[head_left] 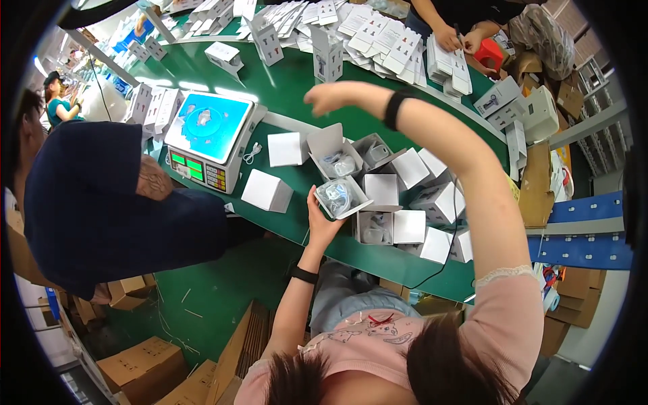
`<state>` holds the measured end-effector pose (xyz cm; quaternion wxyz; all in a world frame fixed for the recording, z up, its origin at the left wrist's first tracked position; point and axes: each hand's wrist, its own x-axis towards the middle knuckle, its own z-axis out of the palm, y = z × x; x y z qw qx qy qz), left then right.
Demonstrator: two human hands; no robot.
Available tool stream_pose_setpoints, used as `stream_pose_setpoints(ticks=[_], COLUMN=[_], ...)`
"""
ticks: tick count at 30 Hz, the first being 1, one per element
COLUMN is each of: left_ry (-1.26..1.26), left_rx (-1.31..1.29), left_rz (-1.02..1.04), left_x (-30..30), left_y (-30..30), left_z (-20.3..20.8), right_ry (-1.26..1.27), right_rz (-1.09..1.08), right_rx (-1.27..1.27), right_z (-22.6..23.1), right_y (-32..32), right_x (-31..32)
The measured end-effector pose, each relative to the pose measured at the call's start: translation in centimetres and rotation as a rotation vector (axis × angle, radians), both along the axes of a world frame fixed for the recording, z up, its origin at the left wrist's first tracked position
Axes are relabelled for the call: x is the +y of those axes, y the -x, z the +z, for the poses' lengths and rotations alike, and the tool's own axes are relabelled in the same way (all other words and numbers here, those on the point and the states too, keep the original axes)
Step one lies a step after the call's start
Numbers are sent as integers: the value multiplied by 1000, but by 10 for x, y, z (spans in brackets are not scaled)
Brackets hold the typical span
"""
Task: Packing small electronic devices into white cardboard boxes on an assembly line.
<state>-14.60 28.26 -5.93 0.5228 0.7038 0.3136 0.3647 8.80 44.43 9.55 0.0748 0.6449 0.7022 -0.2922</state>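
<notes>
Head view, left fingers (313, 200) gripping box (356, 206) near edge (391, 268), right fingers (310, 98) perhaps loose over bare tabletop (290, 84)

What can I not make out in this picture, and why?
All in the head view:
Right hand: whether it holds anything; blurred.
Wrapped item near the left hand: exact shape; shiny plastic obscures it.
White box beside the scale: contents; its walls hide them.
Top co-worker: head; upper edge cuts it.
</notes>
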Motion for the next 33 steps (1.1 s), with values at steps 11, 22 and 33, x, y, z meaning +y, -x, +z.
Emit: stream_pose_setpoints(ticks=[11, 22, 33], left_ry=[98, 24, -40], left_rx=[-64, 39, 59], left_rz=[78, 43, 9], left_x=[4, 7, 11], left_y=[14, 19, 21], left_z=[0, 0, -4], right_ry=[141, -532, 400], right_rz=[237, -22, 496], right_rx=[94, 580, -468], right_z=[31, 47, 16], right_y=[-44, 26, 113], right_x=[-158, -57, 34])
